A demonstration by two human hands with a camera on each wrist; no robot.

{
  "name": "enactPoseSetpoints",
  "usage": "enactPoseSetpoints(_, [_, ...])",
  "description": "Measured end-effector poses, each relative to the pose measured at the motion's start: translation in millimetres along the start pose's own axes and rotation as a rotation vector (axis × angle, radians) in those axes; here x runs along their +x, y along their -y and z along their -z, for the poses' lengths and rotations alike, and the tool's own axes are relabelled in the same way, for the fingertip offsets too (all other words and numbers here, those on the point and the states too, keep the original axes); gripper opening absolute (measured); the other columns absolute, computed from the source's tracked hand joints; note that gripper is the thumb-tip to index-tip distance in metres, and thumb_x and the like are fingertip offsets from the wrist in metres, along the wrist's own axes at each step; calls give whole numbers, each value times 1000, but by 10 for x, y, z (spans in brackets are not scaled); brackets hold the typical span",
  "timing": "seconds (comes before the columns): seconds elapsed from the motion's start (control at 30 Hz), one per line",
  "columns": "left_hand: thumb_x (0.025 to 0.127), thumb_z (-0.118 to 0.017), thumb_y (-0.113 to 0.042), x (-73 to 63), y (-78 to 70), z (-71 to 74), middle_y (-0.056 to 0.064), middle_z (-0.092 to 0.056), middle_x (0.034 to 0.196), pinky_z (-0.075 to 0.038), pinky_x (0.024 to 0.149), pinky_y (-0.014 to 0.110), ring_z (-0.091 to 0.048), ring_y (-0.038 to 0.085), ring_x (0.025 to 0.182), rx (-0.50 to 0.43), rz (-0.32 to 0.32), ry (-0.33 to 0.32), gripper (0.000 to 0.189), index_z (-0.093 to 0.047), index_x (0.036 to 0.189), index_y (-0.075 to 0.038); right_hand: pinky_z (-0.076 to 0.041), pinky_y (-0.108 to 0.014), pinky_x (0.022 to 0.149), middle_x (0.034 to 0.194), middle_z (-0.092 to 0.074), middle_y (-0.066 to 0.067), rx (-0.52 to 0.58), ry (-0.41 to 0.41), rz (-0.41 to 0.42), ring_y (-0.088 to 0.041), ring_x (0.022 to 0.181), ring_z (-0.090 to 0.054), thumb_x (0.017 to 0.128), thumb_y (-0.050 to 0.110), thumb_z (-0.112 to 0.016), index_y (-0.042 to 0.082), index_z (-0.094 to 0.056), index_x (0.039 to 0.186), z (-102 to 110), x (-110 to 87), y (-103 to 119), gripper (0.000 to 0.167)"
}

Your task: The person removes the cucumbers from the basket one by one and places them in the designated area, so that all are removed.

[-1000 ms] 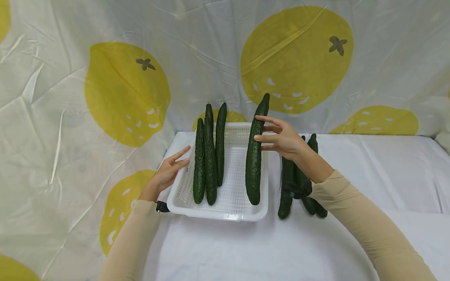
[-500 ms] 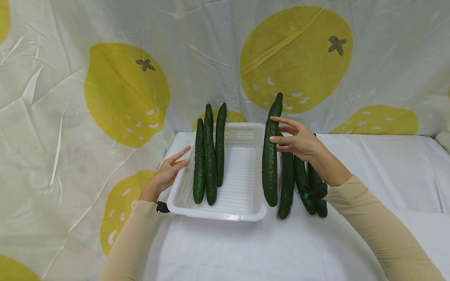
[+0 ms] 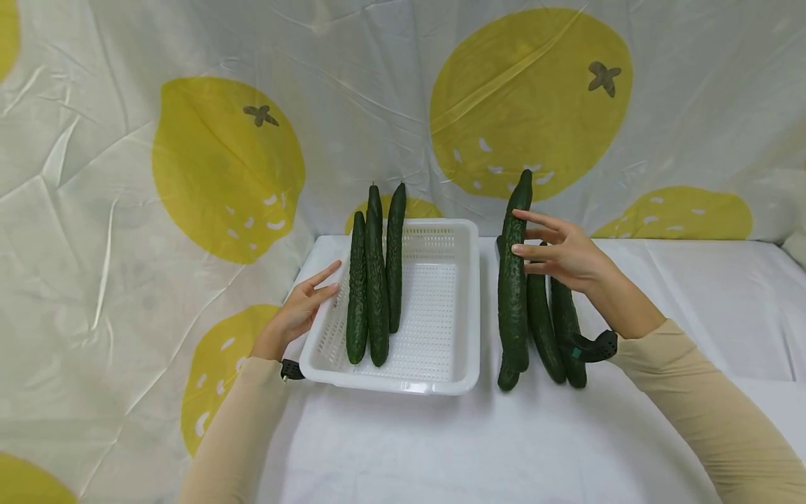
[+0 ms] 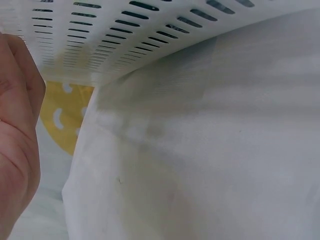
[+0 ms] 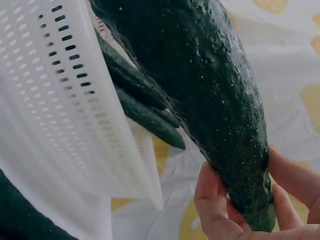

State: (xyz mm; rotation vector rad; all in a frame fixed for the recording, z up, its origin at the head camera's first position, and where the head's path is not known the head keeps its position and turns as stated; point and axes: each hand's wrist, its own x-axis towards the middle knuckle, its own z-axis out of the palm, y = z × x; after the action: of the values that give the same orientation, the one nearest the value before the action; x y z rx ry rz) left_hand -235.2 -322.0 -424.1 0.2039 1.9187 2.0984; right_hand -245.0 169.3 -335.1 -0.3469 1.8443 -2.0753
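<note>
My right hand (image 3: 563,259) pinches a long green cucumber (image 3: 513,294) near its narrow upper end, with fingers and thumb on its right side in the head view. The right wrist view shows this cucumber (image 5: 200,95) large, fingertips on both sides of its tapered end. In the head view it overlaps another cucumber (image 3: 507,381) on the table. Against the left rim of a white perforated plastic basket (image 3: 467,308) rests my left hand (image 3: 299,308), its index finger and thumb extended. Three cucumbers (image 3: 376,287) lean inside the basket's left half, tops above its far rim.
Right of the held cucumber, two more cucumbers (image 3: 568,336) lie side by side, partly hidden by my right hand and wrist strap. A white cloth (image 3: 403,448) covers the table. Behind and at the left hangs a lemon-print sheet (image 3: 365,91).
My right hand has carried the cucumber rightward from over the basket, past its right rim, to over the cucumbers on the table. The left hand and basket have stayed in place.
</note>
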Motion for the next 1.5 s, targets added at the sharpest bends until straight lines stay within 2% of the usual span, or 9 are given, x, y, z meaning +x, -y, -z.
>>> enactPoseSetpoints(0.1, [105,-53,-15,-2,-8,-16,8,-55,136,-57,82,32,-63,22,110,9,1,-4,58,-32,158,-24,-54,-31,81,138,-37,-11,-2,-10,-9,-16,101,-62,96,3,-66,21,-37,156,77,-35,-6,69])
enactPoseSetpoints(0.27, [105,-53,-17,-2,-7,-26,9,-52,140,-56,84,33,-63,20,110,26,8,-9,55,-37,156,-30,-55,-31,81,147,-28,-17,-43,-25,-22,-14,103,-62,96,4,-66,20,-35,157,211,-87,-25,70])
enactPoseSetpoints(0.33, [106,-53,-17,2,-3,-24,9,-52,140,-56,84,33,-63,20,110,22,7,-8,55,-37,156,-30,-55,-31,82,149,-25,-18,-66,-30,-25,-13,104,-62,97,5,-66,21,-34,158,267,-103,-38,70])
enactPoseSetpoints(0.47, [106,-52,-15,9,3,-16,8,-54,137,-56,85,35,-62,23,112,6,-8,2,57,-32,158,-25,-55,-30,81,144,-30,-14,-84,-39,-26,-12,104,-61,98,6,-65,22,-33,158,374,-139,-66,70])
enactPoseSetpoints(0.67, [106,-52,-13,8,3,-5,7,-57,133,-57,84,35,-62,26,113,-9,-21,14,61,-24,160,-17,-55,-31,77,132,-37,-11,-34,-29,-15,-13,100,-63,97,0,-63,20,-37,156,521,-182,-135,67])
enactPoseSetpoints(0.9, [105,-53,-14,2,-10,1,7,-57,132,-57,83,35,-62,26,113,-20,-1,8,56,-35,157,-26,-55,-31,79,136,-32,-14,-22,-11,-29,-10,103,-62,99,0,-59,23,-39,156,710,-238,-240,64])
enactPoseSetpoints(1.13, [105,-53,-17,-19,-7,12,7,-55,136,-57,83,34,-62,25,113,28,6,5,62,-24,160,-18,-56,-30,81,140,-28,-16,-58,-22,-60,-9,104,-63,100,0,-58,22,-33,158,894,-282,-332,66])
enactPoseSetpoints(1.5, [105,-54,-16,-9,-9,8,8,-56,136,-56,84,34,-62,28,113,12,2,3,56,-36,157,-27,-56,-31,79,142,-25,-20,-123,-11,-59,-9,103,-63,101,-2,-55,24,-37,156,1159,-342,-482,63])
